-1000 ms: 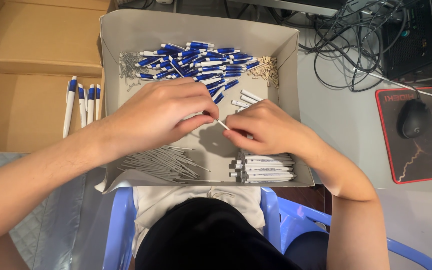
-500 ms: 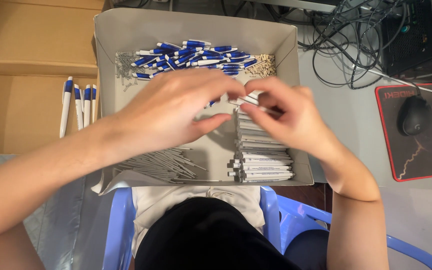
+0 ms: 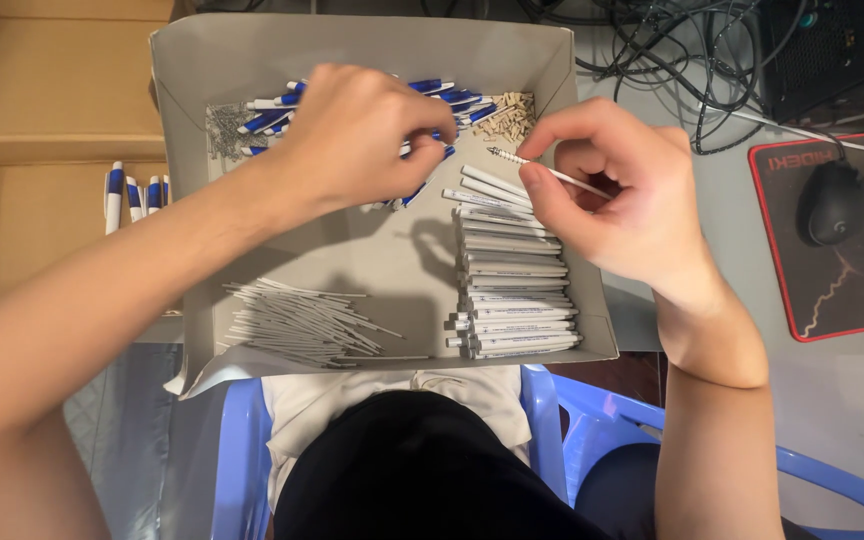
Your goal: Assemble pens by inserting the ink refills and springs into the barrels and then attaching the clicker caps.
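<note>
We pinch the thin white refill (image 3: 552,173) with its spring tip in our right hand (image 3: 617,195), just above the stacked white barrels (image 3: 512,275), while our left hand (image 3: 357,135) closes over the blue-and-white pen tops (image 3: 452,100); best to pick a single top and keep the refill level.

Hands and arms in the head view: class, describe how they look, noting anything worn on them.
Both the left hand and the right hand are bare, with no gloves, rings or watch showing. Both forearms are uncovered as far as the picture shows, with no sleeve in sight. The fingers show short nails.
</note>
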